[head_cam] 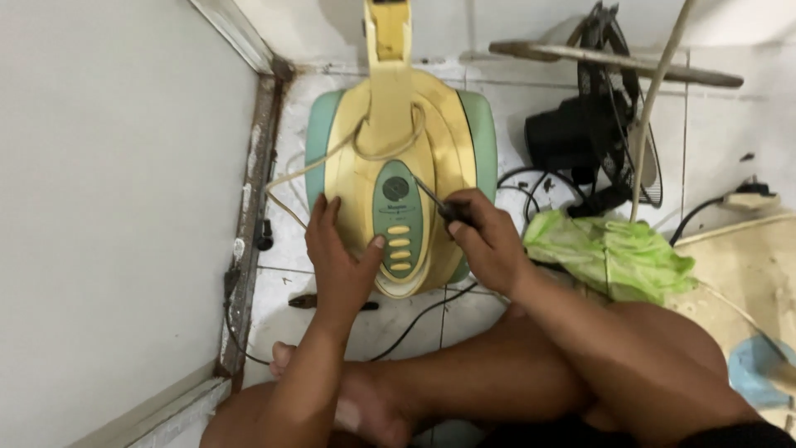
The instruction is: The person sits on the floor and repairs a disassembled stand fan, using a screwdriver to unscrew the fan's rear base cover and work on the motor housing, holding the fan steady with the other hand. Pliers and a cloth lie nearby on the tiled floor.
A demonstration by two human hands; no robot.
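A yellowed cream and green fan base [444, 124] lies on the tiled floor, its stem rising toward the top edge. Its green control panel [396, 217] carries a round dial and three yellow buttons. My left hand [340, 257] rests flat on the base's left side, thumb beside the buttons. My right hand [485, 236] grips a dark-handled screwdriver [438, 203], whose thin shaft points at the panel just right of the dial. A cream cord [365, 153] loops over the base.
A white wall panel with a rusty frame [249, 182] runs along the left. A black fan motor with grille [593, 137], black cables, a crumpled green plastic bag [609, 253], a wooden stick [613, 62] and a small tool [311, 301] lie around. My bare legs cross below.
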